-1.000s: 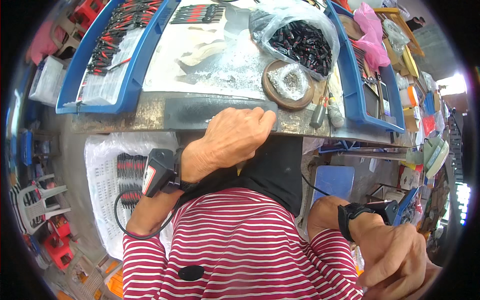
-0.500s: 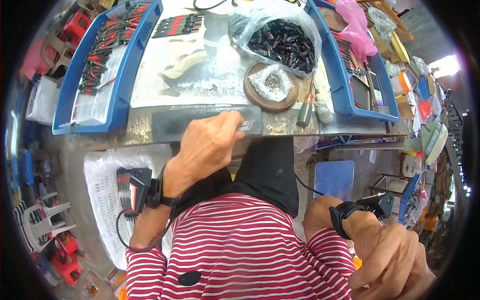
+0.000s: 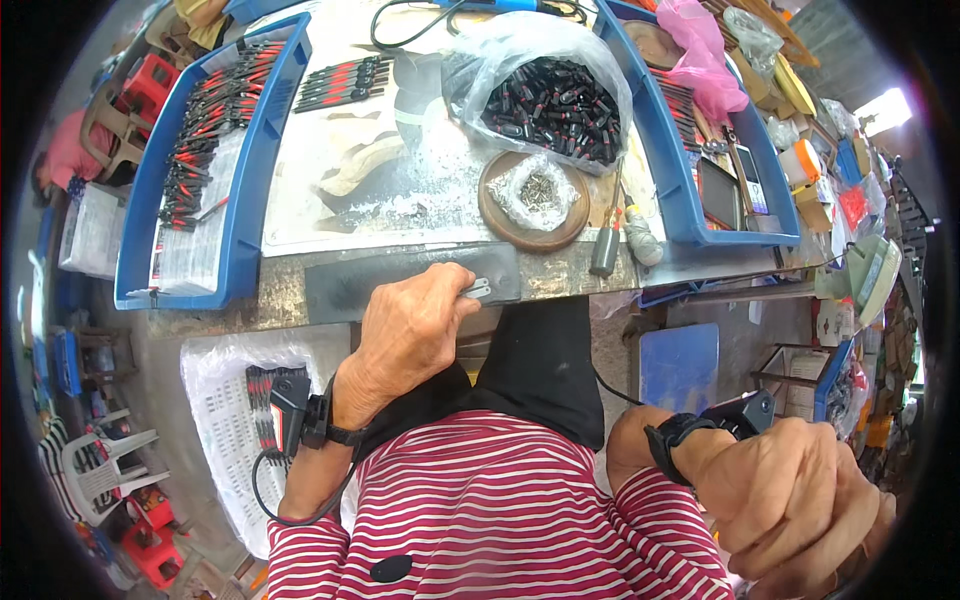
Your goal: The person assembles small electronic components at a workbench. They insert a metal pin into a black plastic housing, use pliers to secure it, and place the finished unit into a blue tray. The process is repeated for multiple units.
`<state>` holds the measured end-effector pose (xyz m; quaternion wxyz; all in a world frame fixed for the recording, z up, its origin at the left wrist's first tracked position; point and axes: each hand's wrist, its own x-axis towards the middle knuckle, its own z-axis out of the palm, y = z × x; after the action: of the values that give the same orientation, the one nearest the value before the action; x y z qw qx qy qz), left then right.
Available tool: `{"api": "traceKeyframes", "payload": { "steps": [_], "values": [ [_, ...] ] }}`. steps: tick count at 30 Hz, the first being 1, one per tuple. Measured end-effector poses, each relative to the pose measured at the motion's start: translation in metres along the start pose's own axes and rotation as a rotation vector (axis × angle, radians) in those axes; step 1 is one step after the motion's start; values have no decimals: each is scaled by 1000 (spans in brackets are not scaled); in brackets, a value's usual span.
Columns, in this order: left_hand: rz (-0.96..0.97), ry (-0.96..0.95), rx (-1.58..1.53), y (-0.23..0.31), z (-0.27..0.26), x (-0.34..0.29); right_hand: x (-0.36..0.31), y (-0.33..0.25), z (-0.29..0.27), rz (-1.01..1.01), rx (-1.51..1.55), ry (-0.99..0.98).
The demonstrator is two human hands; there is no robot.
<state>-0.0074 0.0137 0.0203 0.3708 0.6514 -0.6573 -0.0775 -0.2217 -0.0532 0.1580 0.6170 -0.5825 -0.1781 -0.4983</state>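
Observation:
My left hand (image 3: pixel 415 322) is closed at the bench's front edge, its thumb and fingers pinching a small flat silvery metal piece (image 3: pixel 478 289) with holes. The piece lies at the right end of a dark flat pad (image 3: pixel 345 284). My right hand (image 3: pixel 790 495) is raised at the lower right, away from the bench, with its fingers curled closed; whatever may be inside it is hidden. Just beyond the pad, a round wooden dish (image 3: pixel 497 208) bears a plastic bag of tiny metal parts (image 3: pixel 542 194). Behind it stands a clear bag of black-and-red handle pieces (image 3: pixel 560 110).
Blue trays flank the bench: the left tray (image 3: pixel 243 215) holds many red-and-black tools, the right tray (image 3: pixel 690 205) tools and a phone. A row of similar tools (image 3: pixel 343 83) lies on the bench. A dark-handled screwdriver (image 3: pixel 604 250) rests near the edge. A blue stool (image 3: pixel 678 365) stands below.
The view has shifted, so the bench appears lower. My left hand keeps its pinch on the metal piece at the pad; my right hand stays closed at the lower right.

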Motion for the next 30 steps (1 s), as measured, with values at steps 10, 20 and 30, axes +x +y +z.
{"api": "traceKeyframes", "payload": {
  "steps": [10,20,30],
  "values": [
    [16,10,-20,-7,7,2,27,-9,-10,161,-251,-185],
    [3,-4,-45,-9,10,3,14,-2,3,-8,-309,-3],
    [-40,32,-97,-13,8,8,25,20,5,-212,-127,143]
  ]
}}
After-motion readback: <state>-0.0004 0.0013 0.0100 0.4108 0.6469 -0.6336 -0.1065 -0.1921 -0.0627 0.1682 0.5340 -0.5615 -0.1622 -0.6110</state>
